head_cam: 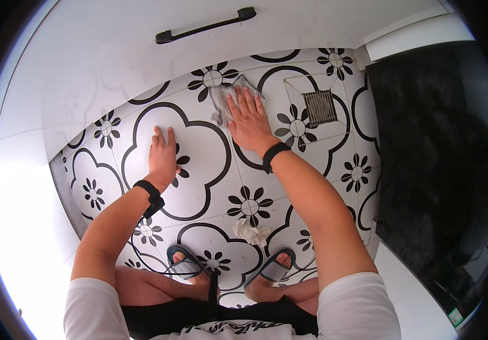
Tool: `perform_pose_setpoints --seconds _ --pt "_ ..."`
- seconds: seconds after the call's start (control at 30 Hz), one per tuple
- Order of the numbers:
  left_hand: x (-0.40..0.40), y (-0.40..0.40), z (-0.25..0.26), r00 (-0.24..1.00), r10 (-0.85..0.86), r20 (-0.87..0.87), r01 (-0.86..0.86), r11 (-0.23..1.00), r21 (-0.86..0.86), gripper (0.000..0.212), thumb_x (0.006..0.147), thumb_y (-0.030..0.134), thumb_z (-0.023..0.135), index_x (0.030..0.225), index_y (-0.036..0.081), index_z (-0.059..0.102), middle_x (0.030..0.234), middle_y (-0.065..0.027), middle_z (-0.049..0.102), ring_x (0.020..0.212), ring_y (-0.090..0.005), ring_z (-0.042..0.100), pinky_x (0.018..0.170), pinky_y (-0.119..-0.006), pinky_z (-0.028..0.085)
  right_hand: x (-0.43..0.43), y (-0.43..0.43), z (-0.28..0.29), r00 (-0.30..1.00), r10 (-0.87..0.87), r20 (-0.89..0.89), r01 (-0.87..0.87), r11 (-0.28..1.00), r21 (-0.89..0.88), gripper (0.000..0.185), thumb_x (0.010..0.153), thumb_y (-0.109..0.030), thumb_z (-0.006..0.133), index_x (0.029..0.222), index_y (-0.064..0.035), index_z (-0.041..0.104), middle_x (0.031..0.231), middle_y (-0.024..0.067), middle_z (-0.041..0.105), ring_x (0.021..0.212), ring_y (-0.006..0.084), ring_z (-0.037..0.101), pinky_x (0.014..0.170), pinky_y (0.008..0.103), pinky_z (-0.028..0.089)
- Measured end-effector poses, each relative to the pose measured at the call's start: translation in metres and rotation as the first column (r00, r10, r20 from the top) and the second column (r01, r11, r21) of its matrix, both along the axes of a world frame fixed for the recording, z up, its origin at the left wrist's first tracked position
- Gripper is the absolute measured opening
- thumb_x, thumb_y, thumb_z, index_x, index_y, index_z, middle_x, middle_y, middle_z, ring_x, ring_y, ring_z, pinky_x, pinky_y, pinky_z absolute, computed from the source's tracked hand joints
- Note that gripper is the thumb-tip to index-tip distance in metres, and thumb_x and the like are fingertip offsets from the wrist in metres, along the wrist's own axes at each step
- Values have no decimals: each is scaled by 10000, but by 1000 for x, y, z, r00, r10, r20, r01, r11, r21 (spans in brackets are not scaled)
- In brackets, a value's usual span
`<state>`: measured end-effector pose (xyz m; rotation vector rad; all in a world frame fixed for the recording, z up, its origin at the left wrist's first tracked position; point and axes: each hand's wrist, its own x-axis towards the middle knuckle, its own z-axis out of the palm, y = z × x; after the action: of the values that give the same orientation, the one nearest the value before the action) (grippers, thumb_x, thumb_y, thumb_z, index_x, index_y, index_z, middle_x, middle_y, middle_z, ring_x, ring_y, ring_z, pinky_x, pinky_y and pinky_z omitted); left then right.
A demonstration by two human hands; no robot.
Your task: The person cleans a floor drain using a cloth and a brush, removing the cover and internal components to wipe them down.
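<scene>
My right hand (248, 121) lies flat, fingers slightly spread, on a grey cloth (222, 100) on the patterned tile floor (193, 178). The cloth's edges show beyond the fingertips and left of the hand. To the left, my left hand (163, 155) touches or nearly touches the floor with its fingers and holds nothing; whether it bears weight cannot be told. A crumpled white tissue (251, 233) rests on the floor between my arms, in front of my feet. Both wrists wear black bands.
A metal floor drain (320, 107) lies right of the cloth. A white cabinet front with a black handle (205, 26) stands ahead. A glossy black panel (435, 170) is at the right. My sandalled feet (184, 261) are below, with a thin black cable (142, 261) near the left one.
</scene>
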<state>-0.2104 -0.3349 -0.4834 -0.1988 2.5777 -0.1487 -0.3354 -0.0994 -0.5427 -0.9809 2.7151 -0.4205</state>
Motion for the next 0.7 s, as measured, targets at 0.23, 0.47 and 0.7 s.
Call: perform_pose_setpoints --seconds 0.23,0.47,0.7 --pt "2 -2 4 1000 9 -10 -9 999 44 1215 520 167 928 1519 7 255 1540 -352 172 1306 -388 408 1052 -350 443 -121 124 -7 689 -717 -105 720 661 211 792 982 -526 396 1564 -44 159 1630 211 107 1508 409 20 1176 609 65" --pt "4 -5 4 998 25 -62 -20 996 84 1183 515 148 925 1510 19 298 1535 -356 191 1288 -383 435 1043 -378 443 -158 54 -13 656 -740 -149 752 627 201 811 982 -538 332 1558 -5 125 1602 313 39 1490 471 -29 1170 608 -1" --pt "10 -5 2 978 105 -180 -86 990 109 1144 516 178 920 1504 88 351 1547 -286 259 1275 -324 447 1003 -360 426 -48 -150 4 894 -447 -34 442 867 232 785 969 -451 382 1551 15 137 1587 338 88 1476 509 14 1174 601 4"
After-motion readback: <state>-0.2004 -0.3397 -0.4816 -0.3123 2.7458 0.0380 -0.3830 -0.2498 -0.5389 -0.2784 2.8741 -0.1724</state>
